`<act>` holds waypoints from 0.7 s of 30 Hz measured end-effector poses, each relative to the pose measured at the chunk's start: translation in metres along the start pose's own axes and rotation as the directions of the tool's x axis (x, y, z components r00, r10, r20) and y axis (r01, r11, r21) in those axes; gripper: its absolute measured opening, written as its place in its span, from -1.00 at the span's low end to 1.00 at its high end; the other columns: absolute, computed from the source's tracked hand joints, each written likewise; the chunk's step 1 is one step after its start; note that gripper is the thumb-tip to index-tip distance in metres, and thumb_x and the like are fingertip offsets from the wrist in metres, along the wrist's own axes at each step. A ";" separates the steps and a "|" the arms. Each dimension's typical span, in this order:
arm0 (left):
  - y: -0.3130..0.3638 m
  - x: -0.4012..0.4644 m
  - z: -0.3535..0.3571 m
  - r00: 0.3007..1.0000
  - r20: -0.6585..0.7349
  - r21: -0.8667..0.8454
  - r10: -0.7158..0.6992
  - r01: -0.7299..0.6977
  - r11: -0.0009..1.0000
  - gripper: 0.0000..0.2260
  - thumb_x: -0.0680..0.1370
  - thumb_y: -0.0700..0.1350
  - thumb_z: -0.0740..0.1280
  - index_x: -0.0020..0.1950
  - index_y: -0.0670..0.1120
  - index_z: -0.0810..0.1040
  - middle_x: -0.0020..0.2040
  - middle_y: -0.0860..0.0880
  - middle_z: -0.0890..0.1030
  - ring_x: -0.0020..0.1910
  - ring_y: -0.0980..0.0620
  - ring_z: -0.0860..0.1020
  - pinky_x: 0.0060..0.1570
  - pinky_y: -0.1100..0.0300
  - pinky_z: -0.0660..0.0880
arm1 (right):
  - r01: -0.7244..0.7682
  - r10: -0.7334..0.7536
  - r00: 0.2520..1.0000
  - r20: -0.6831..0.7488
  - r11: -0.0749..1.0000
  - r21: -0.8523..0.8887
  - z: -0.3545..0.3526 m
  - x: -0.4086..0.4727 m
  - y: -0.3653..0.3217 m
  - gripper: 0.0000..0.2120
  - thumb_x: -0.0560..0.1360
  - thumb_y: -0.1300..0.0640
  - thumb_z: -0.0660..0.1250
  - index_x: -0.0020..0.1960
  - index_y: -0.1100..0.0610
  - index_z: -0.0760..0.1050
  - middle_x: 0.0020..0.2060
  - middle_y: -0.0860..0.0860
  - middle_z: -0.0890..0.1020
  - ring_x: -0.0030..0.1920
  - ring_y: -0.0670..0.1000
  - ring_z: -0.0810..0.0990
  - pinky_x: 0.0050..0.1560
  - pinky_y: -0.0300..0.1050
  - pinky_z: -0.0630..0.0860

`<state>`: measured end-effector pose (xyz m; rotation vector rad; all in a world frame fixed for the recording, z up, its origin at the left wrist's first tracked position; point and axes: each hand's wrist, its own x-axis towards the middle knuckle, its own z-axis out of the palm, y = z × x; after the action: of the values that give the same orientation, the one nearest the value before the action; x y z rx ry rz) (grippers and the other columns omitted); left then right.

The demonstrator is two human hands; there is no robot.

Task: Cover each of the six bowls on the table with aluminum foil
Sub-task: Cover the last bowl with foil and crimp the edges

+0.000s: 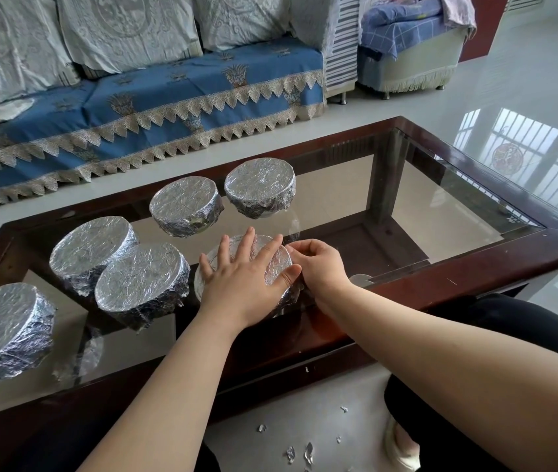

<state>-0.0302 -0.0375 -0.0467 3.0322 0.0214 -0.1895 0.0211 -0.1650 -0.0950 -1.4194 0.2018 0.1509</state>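
Several foil-covered bowls stand on the glass-topped table [441,206]. The nearest bowl [281,258] sits by the table's front edge under my hands. My left hand [246,277] lies flat on its foil top with fingers spread. My right hand [318,264] is at the bowl's right rim, fingers curled and pinching the foil edge there. The other covered bowls are one at the far left [1,328], two touching ones [93,247] [141,277] left of my hands, and two behind [185,204] [260,185].
The table has a dark wooden frame [475,267]. A sofa with a blue cover [168,97] runs behind it, with a foil sheet [3,112] lying on its seat. Small foil scraps [299,453] lie on the floor by my knees.
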 end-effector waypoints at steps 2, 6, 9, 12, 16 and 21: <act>0.000 0.000 0.000 1.000 -0.002 0.000 -0.003 0.003 1.000 -0.27 0.39 0.52 -0.23 0.56 0.38 -0.13 0.64 0.07 -0.16 0.60 -0.18 -0.21 0.47 -0.35 -0.20 | 0.068 -0.074 0.996 -0.048 0.991 -0.115 0.001 0.001 -0.002 -0.92 0.44 0.13 0.48 -0.15 0.13 0.62 -0.32 -0.01 0.64 -0.34 -0.06 0.56 -0.21 -0.09 0.57; 0.001 0.000 0.001 1.000 -0.009 -0.001 -0.002 0.002 1.000 -0.28 0.40 0.52 -0.21 0.56 0.37 -0.11 0.64 0.06 -0.15 0.60 -0.18 -0.20 0.47 -0.35 -0.20 | 0.176 -0.194 0.981 -0.002 0.891 -0.419 -0.005 -0.002 -0.008 -0.84 0.52 0.06 0.38 0.01 0.11 0.65 -0.21 -0.04 0.69 -0.20 -0.10 0.61 -0.02 -0.13 0.56; 0.001 0.001 0.001 1.000 -0.014 -0.005 -0.005 0.005 1.000 -0.26 0.39 0.52 -0.23 0.56 0.37 -0.10 0.64 0.06 -0.14 0.60 -0.19 -0.18 0.47 -0.36 -0.18 | 0.182 -0.171 0.983 0.065 0.863 -0.472 -0.011 -0.012 -0.022 -0.75 0.62 0.07 0.18 0.09 0.13 0.61 -0.13 -0.03 0.71 -0.10 -0.04 0.63 0.06 -0.07 0.55; 0.001 0.001 0.001 1.000 -0.016 -0.008 -0.002 0.002 1.000 -0.25 0.37 0.52 -0.25 0.56 0.37 -0.10 0.64 0.06 -0.15 0.60 -0.19 -0.18 0.47 -0.37 -0.18 | 0.209 -0.155 0.978 0.142 0.789 -0.578 -0.017 -0.019 -0.030 -0.66 0.65 0.01 0.11 0.06 0.11 0.63 -0.27 -0.06 0.63 -0.18 -0.02 0.59 -0.05 -0.10 0.50; 0.000 0.000 0.001 1.000 -0.016 -0.006 0.009 -0.009 1.000 -0.30 0.42 0.50 -0.25 0.56 0.37 -0.11 0.64 0.05 -0.16 0.60 -0.20 -0.20 0.46 -0.38 -0.20 | 0.246 -0.147 0.966 0.210 0.767 -0.593 -0.021 -0.022 -0.030 -0.74 0.60 -0.03 0.24 0.05 0.04 0.67 -0.56 -0.14 0.47 -0.47 -0.18 0.42 -0.34 -0.21 0.34; -0.002 0.002 0.003 0.999 -0.029 0.007 0.018 -0.018 1.000 -0.34 0.46 0.48 -0.26 0.56 0.38 -0.13 0.64 0.04 -0.15 0.60 -0.22 -0.19 0.45 -0.40 -0.19 | 0.274 -0.180 0.959 0.220 0.794 -0.543 -0.020 -0.021 -0.029 -0.79 0.52 -0.03 0.37 0.09 0.00 0.67 -0.59 -0.24 0.48 -0.51 -0.29 0.44 -0.28 -0.26 0.37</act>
<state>-0.0288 -0.0361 -0.0498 3.0407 -0.0045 -0.1436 0.0061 -0.1884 -0.0646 -2.0102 -0.1689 0.1276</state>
